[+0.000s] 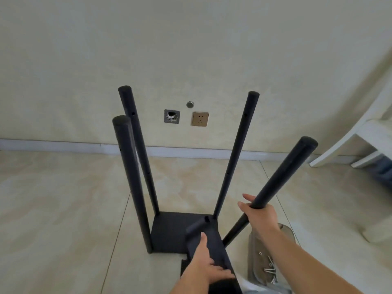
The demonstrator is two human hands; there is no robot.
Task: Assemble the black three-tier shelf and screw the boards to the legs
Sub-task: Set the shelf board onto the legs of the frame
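Observation:
A black board (169,230) lies flat on the floor with three black legs standing up from its corners: near left (131,183), far left (137,145) and far right (235,155). My right hand (259,215) grips a fourth black leg (284,172), which leans to the right with its lower end at the board's near right corner. My left hand (203,259) holds another black board (214,247), tilted on edge above the base board, with a round notch at its upper corner.
A grey tray (257,266) with several silver screws (270,269) lies on the tiled floor at the lower right. A white chair (364,132) stands at the right. The wall behind carries a gold socket (199,119) and an open box (172,116).

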